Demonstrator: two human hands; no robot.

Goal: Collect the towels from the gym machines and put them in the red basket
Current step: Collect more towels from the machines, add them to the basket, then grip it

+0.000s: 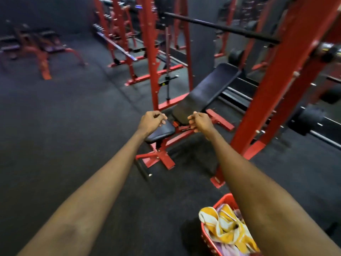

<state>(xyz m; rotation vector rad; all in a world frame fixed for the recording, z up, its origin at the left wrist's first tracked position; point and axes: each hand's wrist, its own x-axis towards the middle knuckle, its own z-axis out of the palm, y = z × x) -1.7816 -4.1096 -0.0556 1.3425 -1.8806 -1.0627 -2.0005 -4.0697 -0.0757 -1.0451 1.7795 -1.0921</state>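
Arms stretch straight forward from the bottom of the view, both bare to the elbow and beyond. The left hand (152,121) has its fingers curled into a loose fist and grasps nothing; it hangs in front of the near edge of the black seat pad (163,131) of an incline bench (206,91), though the view does not settle whether it touches the pad. The right hand (200,122) is level with it and a little apart, its fingers likewise curled inward and empty, in front of the gap where the seat meets the sloping black backrest. The bench stands on a red frame (160,157) inside a red rack (273,71), and a dark barbell (221,27) lies across the rack above the backrest. Dark weight plates (311,117) sit on a bar low at the right. The red basket (224,197) stands on the dark rubber floor (73,117) at the lower right, close to the person and partly hidden under the right forearm. A yellow and white striped towel (221,224) lies bunched in it, one end spilling over the near left rim, and a pale purple towel (227,249) shows beneath it at the bottom edge of the view. No towel can be made out on the bench or the rack ahead. Further red racks (118,30) line the back, and low red benches (42,52) stand at the far left, blurred.
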